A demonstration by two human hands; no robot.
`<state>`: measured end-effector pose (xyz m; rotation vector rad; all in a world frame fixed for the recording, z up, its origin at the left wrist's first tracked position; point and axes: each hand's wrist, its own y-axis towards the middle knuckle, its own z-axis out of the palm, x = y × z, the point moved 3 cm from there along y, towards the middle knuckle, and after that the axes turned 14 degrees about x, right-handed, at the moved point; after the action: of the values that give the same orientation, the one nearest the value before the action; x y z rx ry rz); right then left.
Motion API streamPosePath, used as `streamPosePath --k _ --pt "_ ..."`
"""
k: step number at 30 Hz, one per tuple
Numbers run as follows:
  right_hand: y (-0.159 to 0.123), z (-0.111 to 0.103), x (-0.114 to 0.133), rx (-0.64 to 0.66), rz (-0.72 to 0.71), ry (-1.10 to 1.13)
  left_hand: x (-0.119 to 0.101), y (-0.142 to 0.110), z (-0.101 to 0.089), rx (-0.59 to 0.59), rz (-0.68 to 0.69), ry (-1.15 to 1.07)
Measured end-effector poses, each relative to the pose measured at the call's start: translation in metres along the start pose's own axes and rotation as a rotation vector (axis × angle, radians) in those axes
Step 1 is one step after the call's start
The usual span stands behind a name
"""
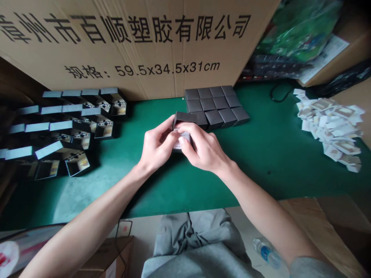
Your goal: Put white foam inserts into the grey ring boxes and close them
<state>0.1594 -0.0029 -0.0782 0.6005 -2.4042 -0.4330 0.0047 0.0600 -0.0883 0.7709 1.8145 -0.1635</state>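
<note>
A small black hinged box with its lid raised is between my two hands, over the middle of the green table. My left hand wraps around its left side, with the thumb reaching inside. From the right, my right hand curls over the box, its thumb and fingers at a white insert inside. My fingers cover much of the box and the insert. Just behind are closed dark boxes packed in rows. Several open black boxes stand at the left, lids up.
A pile of white inserts lies at the right of the green table. A large printed carton stands along the back. Clear plastic bags are at the back right. Below the table edge lies a plastic bottle.
</note>
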Motion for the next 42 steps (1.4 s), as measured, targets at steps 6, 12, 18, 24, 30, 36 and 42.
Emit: streamPosePath --k 6,12,18,24,30,36,42 --pt "0.001 0.002 0.002 0.029 0.055 -0.074 -0.008 -0.001 0.000 -0.073 -0.030 -0.018" --pt "0.002 0.002 0.002 0.067 0.069 -0.078 -0.004 0.004 0.000 -0.070 -0.075 -0.113" --pt "0.003 0.004 0.001 0.022 0.034 -0.129 0.004 0.007 0.000 -0.132 -0.079 -0.175" --pt "0.002 0.002 0.005 -0.040 -0.028 -0.185 0.002 0.005 -0.004 -0.189 -0.035 -0.119" --pt "0.001 0.002 0.003 -0.065 -0.030 -0.207 0.002 0.005 -0.004 -0.200 -0.050 -0.127" --pt "0.001 -0.002 0.006 -0.167 -0.101 -0.201 0.007 0.009 -0.007 -0.218 -0.039 -0.172" --pt "0.001 -0.001 0.004 -0.155 -0.107 -0.210 0.020 0.017 -0.009 -0.279 -0.128 -0.440"
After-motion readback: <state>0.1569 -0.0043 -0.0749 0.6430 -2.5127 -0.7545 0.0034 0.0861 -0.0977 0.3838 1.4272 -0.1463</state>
